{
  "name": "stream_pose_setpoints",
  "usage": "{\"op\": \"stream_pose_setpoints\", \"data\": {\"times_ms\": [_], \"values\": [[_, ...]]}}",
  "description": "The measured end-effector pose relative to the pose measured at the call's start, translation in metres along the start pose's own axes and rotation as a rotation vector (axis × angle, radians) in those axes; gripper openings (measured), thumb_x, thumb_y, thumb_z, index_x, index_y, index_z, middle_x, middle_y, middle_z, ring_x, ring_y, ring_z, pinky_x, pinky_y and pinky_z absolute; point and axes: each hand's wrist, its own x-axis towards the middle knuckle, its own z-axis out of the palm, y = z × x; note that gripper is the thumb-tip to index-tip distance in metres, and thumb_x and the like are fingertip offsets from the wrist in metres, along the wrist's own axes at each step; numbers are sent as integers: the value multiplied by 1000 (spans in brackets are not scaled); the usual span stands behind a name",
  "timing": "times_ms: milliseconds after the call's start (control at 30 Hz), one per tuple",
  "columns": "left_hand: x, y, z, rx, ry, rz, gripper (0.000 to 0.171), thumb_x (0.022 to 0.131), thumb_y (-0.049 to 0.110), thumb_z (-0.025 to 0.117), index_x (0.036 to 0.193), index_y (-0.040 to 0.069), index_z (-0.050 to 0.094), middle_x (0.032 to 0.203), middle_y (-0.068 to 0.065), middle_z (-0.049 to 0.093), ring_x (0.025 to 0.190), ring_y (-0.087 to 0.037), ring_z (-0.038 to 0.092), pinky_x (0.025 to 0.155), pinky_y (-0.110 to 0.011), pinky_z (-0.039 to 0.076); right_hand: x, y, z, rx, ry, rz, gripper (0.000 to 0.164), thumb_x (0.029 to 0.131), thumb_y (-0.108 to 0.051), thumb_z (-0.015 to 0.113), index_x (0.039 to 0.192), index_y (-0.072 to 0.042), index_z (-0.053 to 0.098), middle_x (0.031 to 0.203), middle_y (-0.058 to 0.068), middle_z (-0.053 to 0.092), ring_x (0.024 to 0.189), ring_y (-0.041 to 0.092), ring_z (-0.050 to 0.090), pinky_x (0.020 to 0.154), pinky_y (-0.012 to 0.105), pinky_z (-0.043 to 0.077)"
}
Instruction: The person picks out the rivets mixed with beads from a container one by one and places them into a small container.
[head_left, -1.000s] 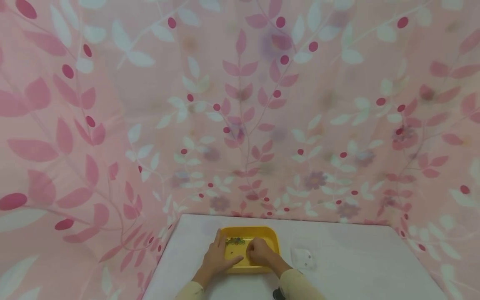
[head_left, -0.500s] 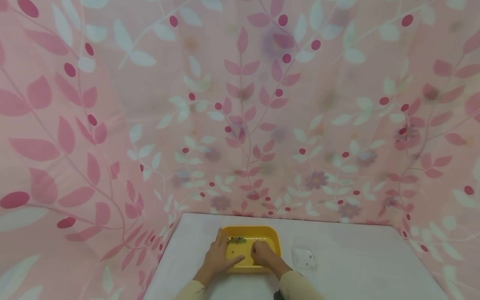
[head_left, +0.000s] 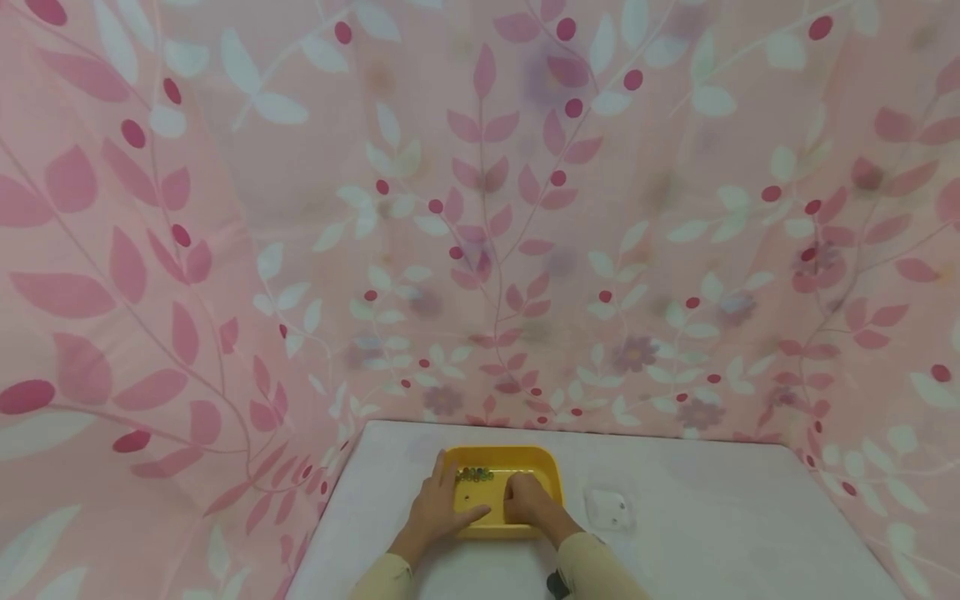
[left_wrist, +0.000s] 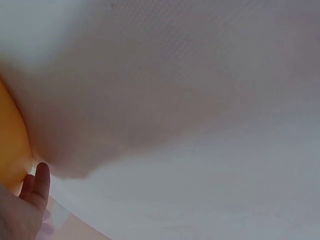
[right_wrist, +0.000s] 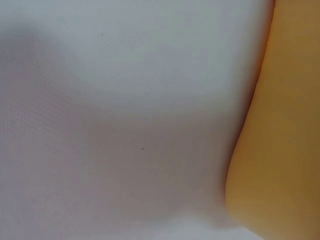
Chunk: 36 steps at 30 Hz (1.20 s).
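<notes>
A yellow tray (head_left: 510, 532) sits on the white table. Along its far left inside lie several small round glassy beads or marbles (head_left: 476, 475), and one tiny dark speck (head_left: 467, 497) is nearer the middle. My left hand (head_left: 435, 504) rests along the tray's left side with straight fingers, the thumb reaching over the near rim. In the left wrist view its fingers (left_wrist: 42, 182) meet the tray's yellow outer wall (left_wrist: 10, 140). Inside the right half of the tray, my right hand (head_left: 525, 497) is curled, knuckles up; I cannot tell whether it holds anything.
Right of the tray stands a small clear plastic container (head_left: 610, 510) with a few tiny specks in it. A black object (head_left: 557, 585) shows beside the right sleeve. A pink leaf-patterned curtain (head_left: 495, 250) encloses the table's back and sides.
My right hand has shifted slightly to the right inside the tray and turned more knuckles-up. The left hand keeps its place, and the beads look unchanged.
</notes>
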Motion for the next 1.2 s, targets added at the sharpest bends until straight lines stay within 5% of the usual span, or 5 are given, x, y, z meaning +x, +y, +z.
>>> {"op": "stream_pose_setpoints", "data": {"times_ms": [367, 633, 867, 1100, 1200], "values": [[0, -2, -3, -12, -3, 4, 118, 73, 79, 64, 155, 2, 28, 166, -18, 11, 131, -52, 44, 93, -62, 49, 4, 9, -3, 158, 82, -93, 22, 79, -13, 66, 59, -14, 57, 54, -9, 46, 48, 7, 42, 45, 22, 34], [1, -1, -4, -24, -17, -3, 112, 76, 71, 68, 154, 1, 28, 166, -18, 11, 131, -52, 43, 94, -63, 47, -10, -4, -34, 574, 48, -116, 17, 89, -8, 63, 89, 9, 65, 73, 11, 64, 62, 13, 58, 61, 31, 57], [-3, -1, 1, -23, -14, -8, 112, 76, 77, 63, 153, 2, 32, 166, -17, 9, 131, -51, 43, 94, -63, 48, -19, -9, -53, 521, 56, -218, 19, 92, -13, 69, 94, 5, 70, 79, 16, 69, 65, 14, 61, 58, 31, 58], [0, -4, -1, 4, 5, 27, 114, 74, 84, 56, 150, 1, 38, 166, -18, 10, 131, -49, 45, 91, -60, 51, -24, -3, -66, 449, 58, -234, 14, 92, -19, 71, 93, -6, 74, 80, 3, 69, 77, 37, 65, 59, 26, 57], [0, -6, 2, -2, 6, 28, 116, 73, 86, 56, 151, 2, 37, 166, -18, 10, 131, -50, 44, 91, -60, 51, -28, 3, -72, 421, 73, -247, 13, 92, -17, 70, 93, -5, 74, 80, 7, 69, 78, 43, 63, 58, 25, 56]]}}
